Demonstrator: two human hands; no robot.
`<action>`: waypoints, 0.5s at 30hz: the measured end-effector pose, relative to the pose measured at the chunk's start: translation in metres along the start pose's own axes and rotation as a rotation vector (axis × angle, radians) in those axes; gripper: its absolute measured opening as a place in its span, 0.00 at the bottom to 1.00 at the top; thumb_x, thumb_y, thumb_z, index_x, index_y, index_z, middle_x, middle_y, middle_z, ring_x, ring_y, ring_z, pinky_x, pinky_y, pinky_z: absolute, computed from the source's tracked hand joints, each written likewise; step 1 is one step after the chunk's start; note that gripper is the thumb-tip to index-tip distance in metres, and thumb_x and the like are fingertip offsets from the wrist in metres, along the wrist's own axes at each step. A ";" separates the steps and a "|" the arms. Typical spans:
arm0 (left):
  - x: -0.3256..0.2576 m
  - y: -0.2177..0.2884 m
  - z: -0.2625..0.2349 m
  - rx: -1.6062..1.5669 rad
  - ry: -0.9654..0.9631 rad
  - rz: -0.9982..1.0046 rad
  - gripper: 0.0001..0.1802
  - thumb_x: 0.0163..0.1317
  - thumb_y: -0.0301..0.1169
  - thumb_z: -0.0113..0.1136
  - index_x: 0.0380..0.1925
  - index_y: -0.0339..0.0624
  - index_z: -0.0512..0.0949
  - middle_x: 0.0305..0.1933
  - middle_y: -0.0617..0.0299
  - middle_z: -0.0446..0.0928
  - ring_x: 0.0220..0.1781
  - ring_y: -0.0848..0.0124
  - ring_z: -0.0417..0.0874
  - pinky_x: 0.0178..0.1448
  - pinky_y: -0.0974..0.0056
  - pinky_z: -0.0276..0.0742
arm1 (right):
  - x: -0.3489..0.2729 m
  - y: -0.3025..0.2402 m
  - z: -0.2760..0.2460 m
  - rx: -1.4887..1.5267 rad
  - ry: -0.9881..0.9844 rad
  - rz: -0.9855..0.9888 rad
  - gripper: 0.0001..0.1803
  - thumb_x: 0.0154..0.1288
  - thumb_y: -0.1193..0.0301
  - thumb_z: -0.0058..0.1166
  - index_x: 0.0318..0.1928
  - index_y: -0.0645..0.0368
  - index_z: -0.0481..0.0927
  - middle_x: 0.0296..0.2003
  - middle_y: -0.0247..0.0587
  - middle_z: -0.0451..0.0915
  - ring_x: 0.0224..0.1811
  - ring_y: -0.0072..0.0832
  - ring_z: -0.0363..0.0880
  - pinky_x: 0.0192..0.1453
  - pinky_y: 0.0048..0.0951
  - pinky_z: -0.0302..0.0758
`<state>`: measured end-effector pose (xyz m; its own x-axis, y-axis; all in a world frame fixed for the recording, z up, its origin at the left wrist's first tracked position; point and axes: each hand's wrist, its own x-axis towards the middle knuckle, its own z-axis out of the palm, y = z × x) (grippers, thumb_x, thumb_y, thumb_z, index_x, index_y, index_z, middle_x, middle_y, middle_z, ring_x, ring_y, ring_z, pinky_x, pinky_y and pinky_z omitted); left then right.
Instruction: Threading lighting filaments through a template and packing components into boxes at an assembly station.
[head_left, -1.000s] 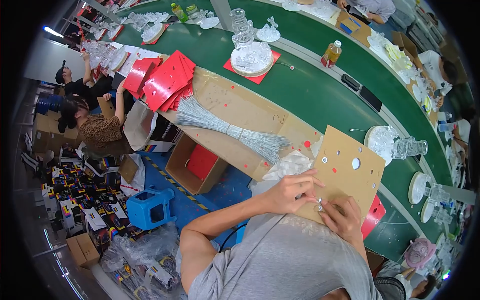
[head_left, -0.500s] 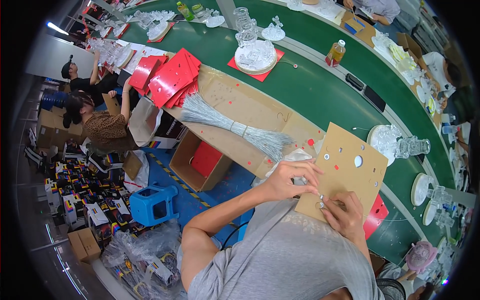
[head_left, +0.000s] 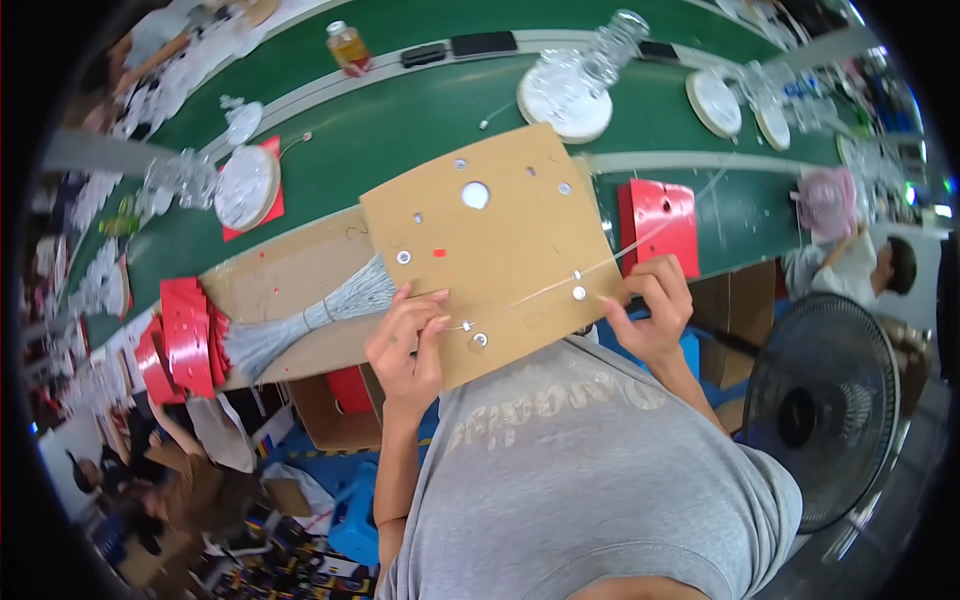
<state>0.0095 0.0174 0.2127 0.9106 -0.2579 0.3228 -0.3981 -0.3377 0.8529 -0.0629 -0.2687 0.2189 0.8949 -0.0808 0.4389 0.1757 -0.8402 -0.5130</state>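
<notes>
A tan cardboard sheet (head_left: 500, 230) with a large round hole, small slots and metal-rimmed eyelets rests tilted against my grey shirt. My left hand (head_left: 408, 345) grips its lower left edge, thumb on the front beside a small pale clip (head_left: 467, 326). At the right edge is my right hand (head_left: 655, 310), fingers curled and thumb lapping onto the sheet. A thin whitish strand (head_left: 668, 225) crosses the sheet's lower part and runs out past its right edge. Near my right thumb sits a round white button-like piece (head_left: 579, 293). Fingertips behind the sheet are hidden.
On the bench lie a bundle of grey wires (head_left: 320, 310), red sheets (head_left: 190, 340) and a red stack (head_left: 660, 225). Clear plastic assemblies on white discs (head_left: 565, 95) stand on the green belt (head_left: 430, 110). A black fan (head_left: 820, 410) stands at right.
My view has swung right. My hands have moved apart from the small pieces to opposite edges of the sheet, which has turned. The thin strand now shows across it.
</notes>
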 end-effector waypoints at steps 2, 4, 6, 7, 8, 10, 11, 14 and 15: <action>0.008 0.002 0.003 -0.050 -0.065 0.004 0.02 0.59 0.17 0.59 0.28 0.32 0.78 0.31 0.54 0.82 0.45 0.58 0.86 0.62 0.49 0.72 | 0.006 -0.017 0.001 0.038 0.002 -0.155 0.20 0.44 0.65 0.70 0.40 0.58 0.85 0.42 0.41 0.82 0.45 0.40 0.79 0.48 0.37 0.75; 0.009 0.007 0.006 0.001 -0.119 0.033 0.02 0.59 0.18 0.60 0.28 0.31 0.77 0.29 0.54 0.82 0.42 0.58 0.87 0.57 0.52 0.75 | 0.022 -0.038 0.001 0.026 -0.145 -0.185 0.23 0.47 0.63 0.70 0.45 0.55 0.84 0.49 0.40 0.81 0.52 0.39 0.78 0.55 0.39 0.72; 0.007 0.015 0.007 0.054 -0.142 -0.034 0.03 0.59 0.18 0.61 0.26 0.30 0.77 0.33 0.53 0.82 0.46 0.57 0.85 0.58 0.52 0.74 | 0.022 -0.040 0.003 0.029 -0.280 -0.236 0.26 0.49 0.60 0.69 0.51 0.53 0.84 0.55 0.38 0.80 0.60 0.38 0.76 0.63 0.41 0.70; 0.006 0.019 0.007 0.104 -0.144 -0.107 0.05 0.58 0.19 0.62 0.25 0.30 0.77 0.38 0.51 0.82 0.50 0.57 0.84 0.59 0.52 0.73 | 0.015 -0.037 0.009 0.048 -0.349 -0.238 0.29 0.50 0.59 0.69 0.55 0.50 0.82 0.59 0.36 0.78 0.64 0.36 0.73 0.67 0.42 0.67; 0.009 0.019 0.009 0.110 -0.151 -0.097 0.05 0.58 0.19 0.62 0.25 0.30 0.77 0.38 0.51 0.82 0.50 0.57 0.84 0.59 0.52 0.73 | 0.012 -0.034 0.014 0.068 -0.420 -0.247 0.31 0.52 0.57 0.68 0.58 0.48 0.81 0.63 0.34 0.75 0.68 0.34 0.70 0.71 0.43 0.63; 0.016 0.015 0.015 0.365 -0.083 0.011 0.10 0.58 0.20 0.63 0.41 0.32 0.79 0.59 0.46 0.75 0.68 0.56 0.72 0.70 0.55 0.63 | 0.007 -0.031 0.014 0.073 -0.402 -0.239 0.31 0.52 0.57 0.68 0.58 0.48 0.81 0.63 0.33 0.75 0.68 0.34 0.70 0.71 0.44 0.64; 0.015 0.013 0.022 0.372 -0.089 0.019 0.10 0.58 0.20 0.63 0.41 0.32 0.79 0.59 0.46 0.75 0.68 0.56 0.72 0.70 0.55 0.63 | 0.004 -0.031 0.014 0.084 -0.398 -0.234 0.30 0.53 0.57 0.68 0.58 0.47 0.81 0.63 0.33 0.75 0.68 0.34 0.70 0.71 0.44 0.64; 0.014 0.009 0.037 -0.116 0.142 -0.265 0.36 0.59 0.21 0.63 0.68 0.38 0.63 0.76 0.45 0.53 0.79 0.57 0.52 0.77 0.57 0.50 | 0.003 -0.030 0.012 0.148 -0.399 -0.215 0.30 0.53 0.60 0.68 0.59 0.47 0.81 0.64 0.33 0.75 0.68 0.33 0.70 0.72 0.44 0.64; 0.015 0.011 0.034 -0.167 0.051 -0.362 0.41 0.62 0.22 0.61 0.72 0.38 0.51 0.78 0.46 0.48 0.79 0.58 0.50 0.78 0.57 0.48 | 0.001 -0.028 0.010 0.141 -0.390 -0.208 0.30 0.53 0.60 0.68 0.59 0.47 0.81 0.64 0.33 0.75 0.68 0.33 0.70 0.72 0.44 0.64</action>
<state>0.0147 -0.0206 0.2127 0.9947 -0.1027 0.0059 -0.0311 -0.2459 0.9688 -0.0628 -0.2402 0.2264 0.9176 0.3122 0.2462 0.3975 -0.7337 -0.5511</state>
